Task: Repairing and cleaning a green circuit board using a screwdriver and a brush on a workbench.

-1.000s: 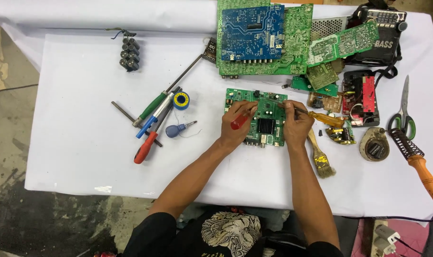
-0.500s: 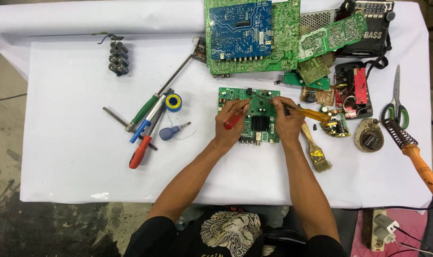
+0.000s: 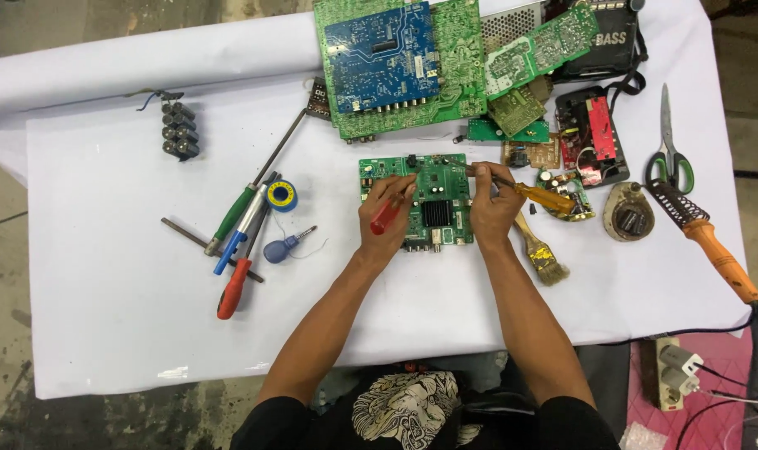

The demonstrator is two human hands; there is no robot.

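A: Starting at the left of the desk [image 3: 104, 275], what lies there?

B: A black battery pack [image 3: 177, 130] with loose wires sits far left on the white cover. Further in, a bunch of tools lies together: a green-handled screwdriver [image 3: 233, 218], a blue-handled one [image 3: 239, 233], a red-handled one [image 3: 234, 287], and a bare metal rod [image 3: 197, 238] crossing under them. A roll of solder [image 3: 281, 196] and a small blue tool [image 3: 280, 247] lie just beside them.

A: And the hands?

B: The left hand [image 3: 385, 218] is closed around a red-handled tool [image 3: 386, 215], resting on the left edge of the small green circuit board [image 3: 425, 200]. That board lies flat in the middle of the desk, between both hands. The right hand [image 3: 494, 210] grips an amber-handled screwdriver [image 3: 542, 196], whose shaft points left to the board's top edge.

A: What is above and to the right?

B: A pile of larger green and blue boards [image 3: 404, 67] lies behind. Right of the right hand lies a paintbrush [image 3: 544, 254], then a round brown part [image 3: 629, 215], scissors [image 3: 669, 150] with green handles, and a soldering iron [image 3: 712, 246] with an orange handle near the desk's right edge.
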